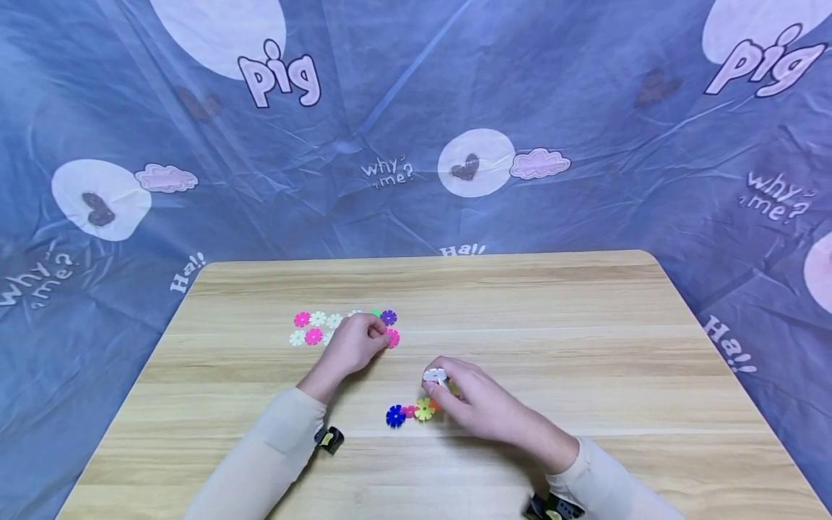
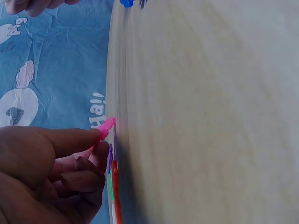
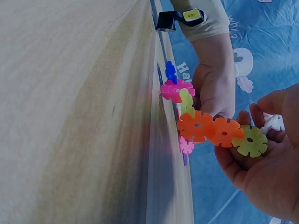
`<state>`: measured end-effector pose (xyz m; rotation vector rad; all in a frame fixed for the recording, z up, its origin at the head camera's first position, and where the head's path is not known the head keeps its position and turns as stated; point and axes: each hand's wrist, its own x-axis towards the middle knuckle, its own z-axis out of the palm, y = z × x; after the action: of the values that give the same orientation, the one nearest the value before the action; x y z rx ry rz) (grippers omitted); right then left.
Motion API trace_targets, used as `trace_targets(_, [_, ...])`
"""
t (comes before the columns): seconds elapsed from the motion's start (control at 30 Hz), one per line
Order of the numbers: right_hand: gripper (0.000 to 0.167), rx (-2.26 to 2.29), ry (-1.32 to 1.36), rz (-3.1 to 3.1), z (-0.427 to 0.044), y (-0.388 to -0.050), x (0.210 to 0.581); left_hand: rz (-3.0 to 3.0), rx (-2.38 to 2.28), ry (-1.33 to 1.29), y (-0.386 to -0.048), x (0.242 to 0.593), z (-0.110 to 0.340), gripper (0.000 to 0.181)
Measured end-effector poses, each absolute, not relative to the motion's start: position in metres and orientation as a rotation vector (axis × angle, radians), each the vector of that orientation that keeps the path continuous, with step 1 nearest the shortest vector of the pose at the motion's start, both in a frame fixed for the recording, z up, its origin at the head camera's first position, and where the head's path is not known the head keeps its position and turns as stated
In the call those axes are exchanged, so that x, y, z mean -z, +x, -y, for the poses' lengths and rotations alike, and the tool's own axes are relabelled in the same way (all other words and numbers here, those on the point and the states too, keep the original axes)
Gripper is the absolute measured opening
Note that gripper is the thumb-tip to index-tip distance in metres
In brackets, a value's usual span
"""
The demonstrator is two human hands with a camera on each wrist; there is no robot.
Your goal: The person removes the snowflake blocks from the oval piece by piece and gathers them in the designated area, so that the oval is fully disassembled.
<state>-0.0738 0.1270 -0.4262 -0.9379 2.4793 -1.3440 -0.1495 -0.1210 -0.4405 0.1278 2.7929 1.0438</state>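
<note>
My left hand (image 1: 354, 342) reaches over the loose discs, pinching a pink snowflake disc (image 2: 107, 126) between thumb and finger. Nearer the table's front, my right hand (image 1: 482, 401) holds a chain of interlocked snowflake discs by its white end (image 3: 274, 122). From there the chain runs through a yellow-green disc (image 3: 251, 141), orange discs (image 3: 195, 125), another yellow disc (image 1: 425, 409) and a pink one (image 3: 176, 89) to a dark blue disc (image 1: 395, 416). The fingers partly cover the white end in the head view.
Loose discs lie in two rows: pink (image 1: 313, 336), white (image 1: 318, 318) and purple (image 1: 388, 317), some hidden behind the left hand. They rest on a wooden table (image 1: 585, 325). A blue printed cloth (image 1: 416, 87) hangs behind it. Both wrists wear black camera straps.
</note>
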Motion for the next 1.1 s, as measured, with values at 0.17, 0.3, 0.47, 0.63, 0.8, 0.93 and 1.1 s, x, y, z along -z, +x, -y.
trace_targets(0.17, [0.012, 1.342, -0.94, -2.484, -0.127, -0.074, 0.426, -2.806, -1.021, 0.113, -0.152, 0.44, 0.121, 0.007])
trace_targets(0.3, [0.012, 1.34, -0.936, -2.488, -0.127, -0.073, 0.426, -2.807, -1.026, 0.106, -0.151, 0.44, 0.121, 0.01])
trace_targets(0.47, [0.012, 1.325, -0.919, -2.505, -0.127, -0.074, 0.426, -2.804, -1.074, 0.146, -0.146, 0.439, 0.122, 0.012])
trace_targets(0.63, [0.013, 1.311, -0.908, -2.516, -0.127, -0.075, 0.425, -2.724, -1.215, 0.224, -0.134, 0.433, 0.124, 0.01])
trace_targets(0.8, [0.012, 1.301, -0.905, -2.524, -0.127, -0.075, 0.425, -2.566, -1.402, 0.345, -0.119, 0.424, 0.127, 0.018])
trace_targets(0.93, [0.012, 1.3, -0.905, -2.52, -0.126, -0.076, 0.425, -2.562, -1.436, 0.496, -0.111, 0.418, 0.128, 0.018])
trace_targets(1.1, [0.013, 1.301, -0.905, -2.516, -0.125, -0.076, 0.426, -2.564, -1.45, 0.614, -0.103, 0.413, 0.128, 0.015])
